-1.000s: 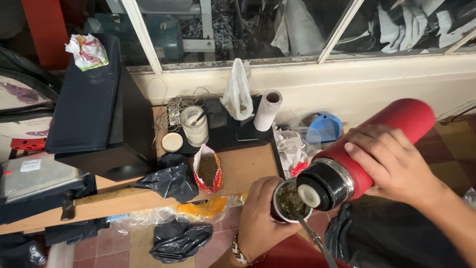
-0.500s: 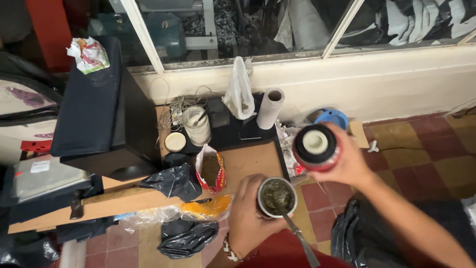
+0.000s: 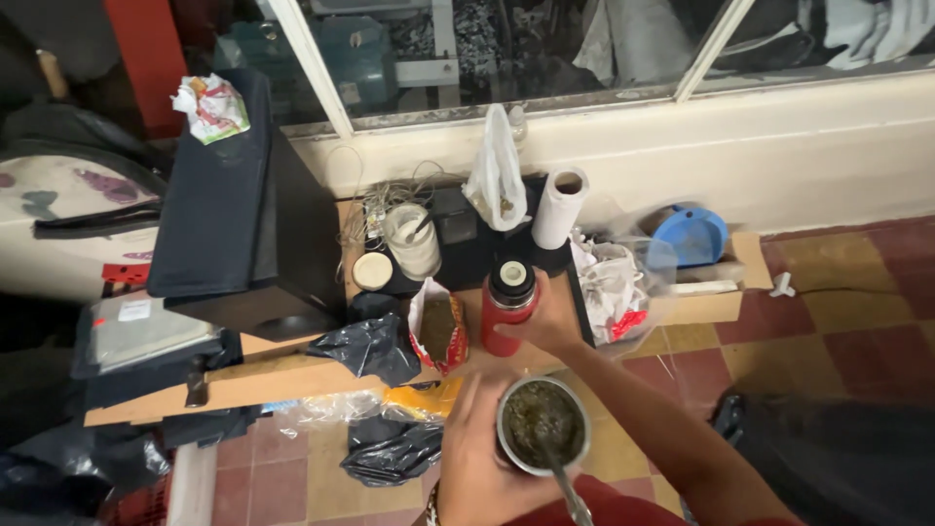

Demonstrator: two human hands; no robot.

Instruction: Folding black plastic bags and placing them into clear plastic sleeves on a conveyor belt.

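My left hand [image 3: 477, 458] grips a round metal cup [image 3: 542, 426] filled with wet green herb, a metal straw [image 3: 565, 482] sticking out toward me. A red thermos [image 3: 508, 304] with a black top stands upright on the low wooden board [image 3: 292, 375]; my right hand [image 3: 555, 321] is wrapped around its right side. Just left of the thermos leans an open red-and-white bag [image 3: 435, 326] of dry herb.
At the back stand a paper towel roll [image 3: 560, 206], a white plastic bag [image 3: 495, 175], a jar with a spoon [image 3: 413, 241] and a blue bowl [image 3: 690, 237]. A black box [image 3: 229, 209] sits at left. Black plastic bags [image 3: 370, 346] lie on the board and the tiled floor.
The thermos was tilted over the cup a second ago. My right hand carried it away and set it upright on the board; the cup stayed in my left hand.
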